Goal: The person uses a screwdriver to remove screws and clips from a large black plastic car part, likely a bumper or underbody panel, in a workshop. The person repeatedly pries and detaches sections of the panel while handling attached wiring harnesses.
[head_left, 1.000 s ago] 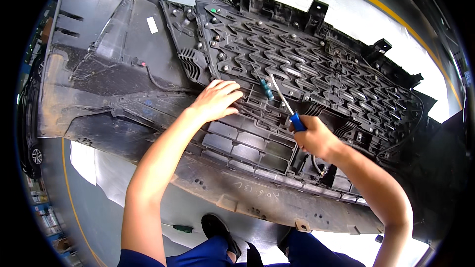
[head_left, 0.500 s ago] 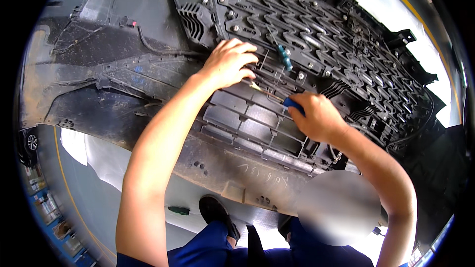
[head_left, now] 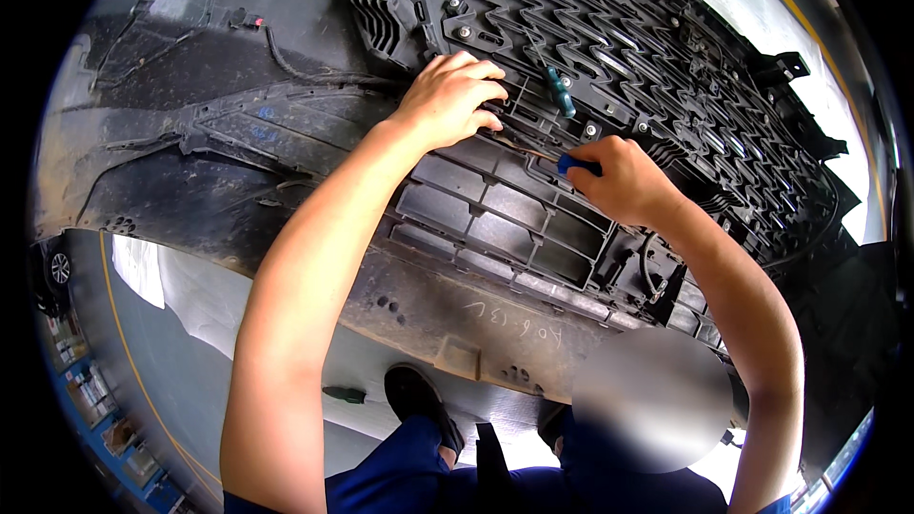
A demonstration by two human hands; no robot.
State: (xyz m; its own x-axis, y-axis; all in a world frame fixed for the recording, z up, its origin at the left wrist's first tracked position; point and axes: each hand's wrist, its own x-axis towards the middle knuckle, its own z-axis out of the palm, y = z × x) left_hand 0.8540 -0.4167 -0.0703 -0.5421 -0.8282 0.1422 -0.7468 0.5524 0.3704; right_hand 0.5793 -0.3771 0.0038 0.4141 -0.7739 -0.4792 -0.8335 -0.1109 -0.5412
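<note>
A large black car bumper cover [head_left: 419, 292] lies outer side down, with a lower grille [head_left: 483, 200] of crossing bars in its middle. My left hand [head_left: 451, 100] is curled over the grille's upper edge, its fingertips hidden among the bars. Wrapped in my right hand [head_left: 624, 181] is a blue-handled screwdriver [head_left: 577, 166]. Its thin shaft runs left along the grille's upper edge toward my left thumb; the tip is hard to make out. Just beyond, a teal-handled screwdriver [head_left: 560, 92] rests on the bumper by itself.
A zigzag-patterned upper grille [head_left: 581, 29] with several screws spans the far right. A dark cable [head_left: 286, 83] runs along the bumper at left. White sheeting [head_left: 190, 295] lies under it. Shelves with boxes [head_left: 95, 400] and a car wheel [head_left: 60, 268] show at far left.
My right hand has moved slightly away from me with the blue-handled screwdriver, bringing its shaft flatter against the grille edge. My left hand keeps its hold. The whole view has shifted a little.
</note>
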